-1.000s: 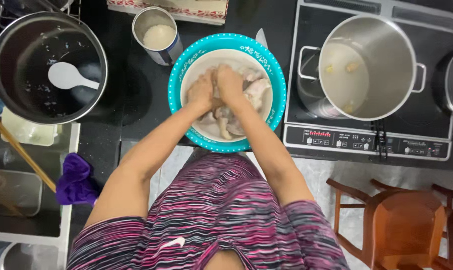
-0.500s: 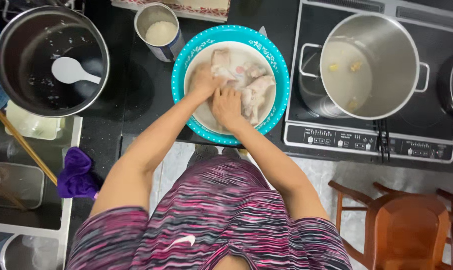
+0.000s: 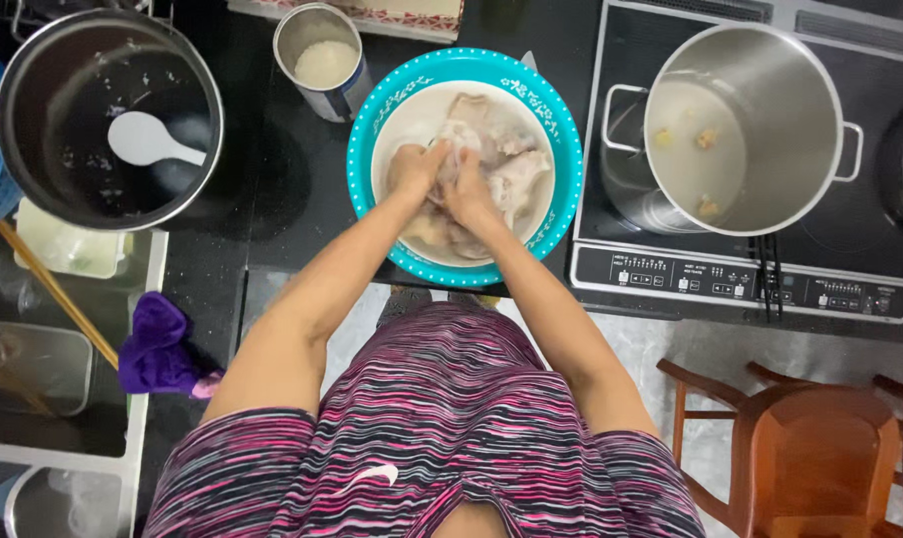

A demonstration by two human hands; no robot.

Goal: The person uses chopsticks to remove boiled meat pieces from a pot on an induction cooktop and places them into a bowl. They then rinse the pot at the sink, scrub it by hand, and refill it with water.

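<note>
A turquoise bowl [image 3: 563, 171] with a white inside stands on the black counter in front of me. It holds several pale pieces of raw meat [image 3: 516, 174] in cloudy water. Both hands are down inside it. My left hand [image 3: 412, 167] closes its fingers around one piece near the bowl's middle. My right hand [image 3: 468, 194] presses against the same piece from the right, its fingers curled on the meat. The two hands touch each other. The meat under them is partly hidden.
A dark pot [image 3: 108, 115] with a white rice paddle [image 3: 145, 139] sits at the left. A small metal tin [image 3: 322, 55] of white grains stands behind the bowl. A steel pot [image 3: 736, 125] rests on an induction cooker [image 3: 741, 274]. Wooden chairs [image 3: 800, 448] stand lower right, a purple cloth [image 3: 157, 349] lower left.
Both hands have kept shifting over the meat in the bowl; they moved from the near side back to the bowl's middle and drew together. The view has also shifted slightly.
</note>
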